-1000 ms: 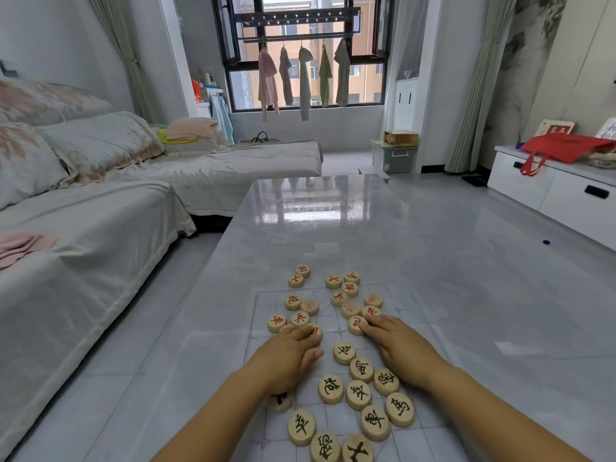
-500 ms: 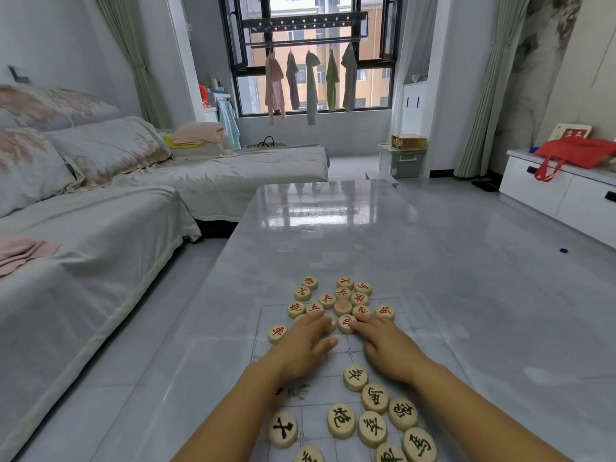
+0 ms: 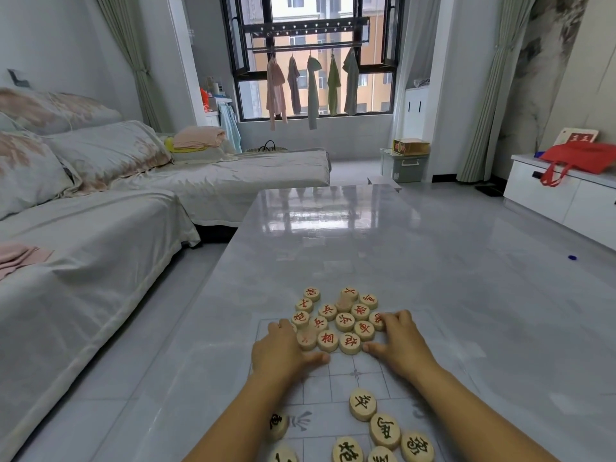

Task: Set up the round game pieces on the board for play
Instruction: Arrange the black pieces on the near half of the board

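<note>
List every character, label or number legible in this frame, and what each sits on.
"兵", red, on the centre piece.
"相", red, on the front piece.
"炮", red, on the left piece.
"卒", black, on the near piece.
Print on the red sign and yellow box: too blurred to read.
The remaining pieces: rotated or blurred, unreadable.

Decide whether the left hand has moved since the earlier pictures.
Yes. The left hand slid forward, away from the black-lettered pieces, reaching the far edge of the board.
</note>
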A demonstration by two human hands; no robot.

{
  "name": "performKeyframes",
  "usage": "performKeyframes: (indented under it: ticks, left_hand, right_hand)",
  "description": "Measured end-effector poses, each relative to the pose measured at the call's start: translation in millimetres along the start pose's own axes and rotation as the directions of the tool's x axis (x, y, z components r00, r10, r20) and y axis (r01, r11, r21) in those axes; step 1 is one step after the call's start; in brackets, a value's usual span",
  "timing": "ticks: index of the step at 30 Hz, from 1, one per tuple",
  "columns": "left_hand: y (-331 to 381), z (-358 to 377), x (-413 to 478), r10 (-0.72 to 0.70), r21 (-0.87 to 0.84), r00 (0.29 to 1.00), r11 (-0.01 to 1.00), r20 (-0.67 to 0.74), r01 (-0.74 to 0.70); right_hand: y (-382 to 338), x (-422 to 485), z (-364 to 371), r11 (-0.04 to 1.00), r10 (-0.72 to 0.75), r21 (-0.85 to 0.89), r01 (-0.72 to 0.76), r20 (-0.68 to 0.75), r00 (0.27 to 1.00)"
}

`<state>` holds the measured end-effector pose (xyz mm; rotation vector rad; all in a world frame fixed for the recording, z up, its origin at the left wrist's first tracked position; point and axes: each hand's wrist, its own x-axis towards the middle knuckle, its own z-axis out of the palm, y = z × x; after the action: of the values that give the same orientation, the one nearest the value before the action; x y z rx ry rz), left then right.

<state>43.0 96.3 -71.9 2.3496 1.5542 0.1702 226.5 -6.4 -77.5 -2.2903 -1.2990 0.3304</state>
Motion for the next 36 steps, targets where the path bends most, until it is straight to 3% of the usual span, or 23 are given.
performKeyframes:
  ticks: [5,11,15,17,23,28,33,36]
  left_hand:
    - [14,8,32,-0.015,0.021,0.999,1.0,-0.032,0.016]
    - [12,7,40,-0.017,-0.099,1.0,0.995,-0.007,0.016]
    - [-1,-11,14,0.046,-0.405,0.998,0.914,0.052,-0.021]
    - [-19,-18,-12,0.11,-0.465,0.993,0.882,0.046,-0.076]
    - [-66,-3,-104,0.291,-0.425,0.956,0.871,0.047,-0.244]
    - [-61,0,-132,0.273,-0.373,0.962,0.89,-0.026,-0.263]
    - [-57,-10,-160,0.313,-0.451,0.949,0.854,0.045,-0.261]
    - [-60,-8,-192,0.446,-0.301,0.882,0.87,0.15,-0.389]
  right_hand:
    - [-8,31,10,0.999,-0.014,0.051,0.014,-0.012,1.0]
    - [-4,37,12,0.971,-0.009,0.238,0.021,-0.052,0.999]
    - [-4,19,-11,0.942,-0.039,0.335,0.026,0.03,0.999]
    - [0,-5,-18,0.953,-0.087,0.297,0.061,0.075,0.993]
    - [15,-82,-19,0.965,-0.166,0.22,0.14,0.105,0.98]
    - [8,-116,-15,0.967,-0.154,0.22,0.128,0.105,0.982]
    - [6,-153,-18,0.941,-0.151,0.321,0.107,0.113,0.982]
    - [9,-187,-21,0.92,-0.196,0.371,0.124,0.163,0.967]
